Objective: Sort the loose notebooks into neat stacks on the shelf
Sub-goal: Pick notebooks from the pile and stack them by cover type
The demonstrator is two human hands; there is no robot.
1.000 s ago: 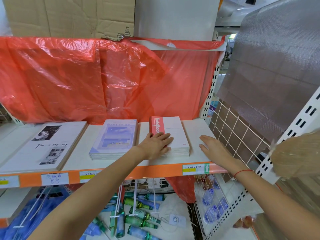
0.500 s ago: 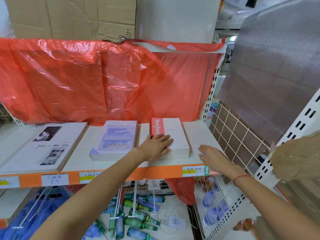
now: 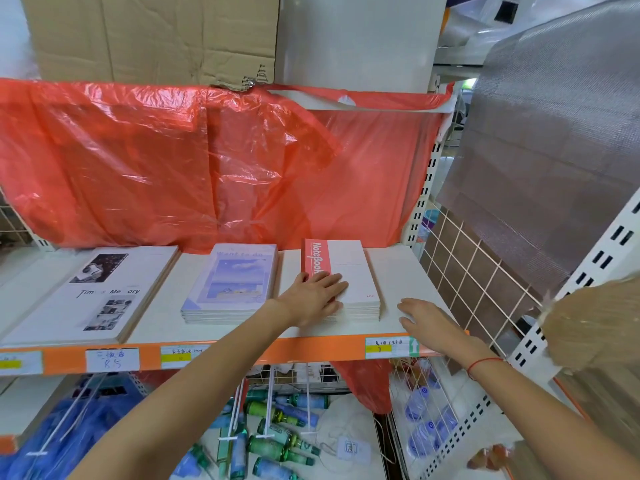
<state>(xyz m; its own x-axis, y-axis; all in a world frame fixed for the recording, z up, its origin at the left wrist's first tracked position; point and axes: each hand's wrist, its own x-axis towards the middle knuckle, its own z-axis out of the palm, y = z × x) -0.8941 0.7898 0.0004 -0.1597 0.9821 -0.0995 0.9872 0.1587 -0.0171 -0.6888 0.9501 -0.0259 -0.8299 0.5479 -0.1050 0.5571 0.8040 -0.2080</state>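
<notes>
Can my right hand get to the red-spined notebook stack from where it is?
Probably yes. The right hand rests open on bare shelf just right of the stack, with nothing between them. The left hand lies on the stack's left part only.

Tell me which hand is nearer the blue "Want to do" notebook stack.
Left. The left hand rests flat on the red-spined Notebook stack, just right of the blue stack. The right hand lies on the bare shelf farther right.
</notes>
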